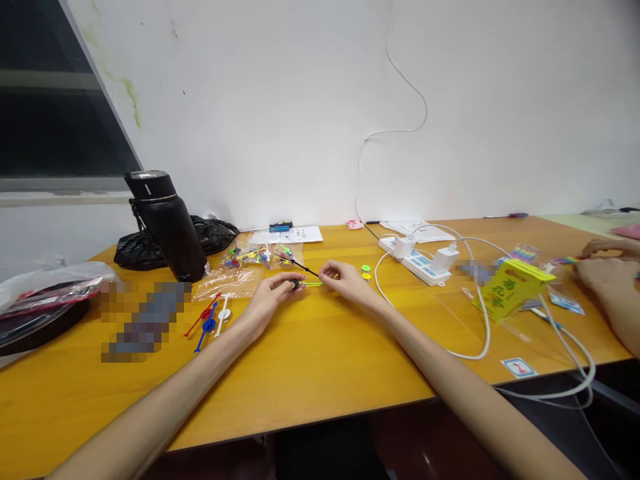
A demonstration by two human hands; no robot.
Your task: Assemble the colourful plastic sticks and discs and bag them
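Observation:
My left hand (267, 301) is closed in a pinch on a small black disc (295, 285). My right hand (345, 285) pinches the near end of a thin black plastic arrow (307, 269), which slants up to the left. Between my hands a light green arrow (313, 284) shows just above the tabletop; whether a finger touches it I cannot tell. A green disc (365, 268) and a yellow disc (366, 276) lie right of my right hand. To the left of my left hand rest red (205, 313), blue (208, 326) and white (223, 314) arrows with round centres.
Clear bags of colourful pieces (255, 255) lie behind my hands. A black bottle (167, 227) stands at left, before a black plastic bag (215, 233). On the right are a power strip (420, 265), looping white cables, a yellow box (515, 290) and another person's hands (605, 273).

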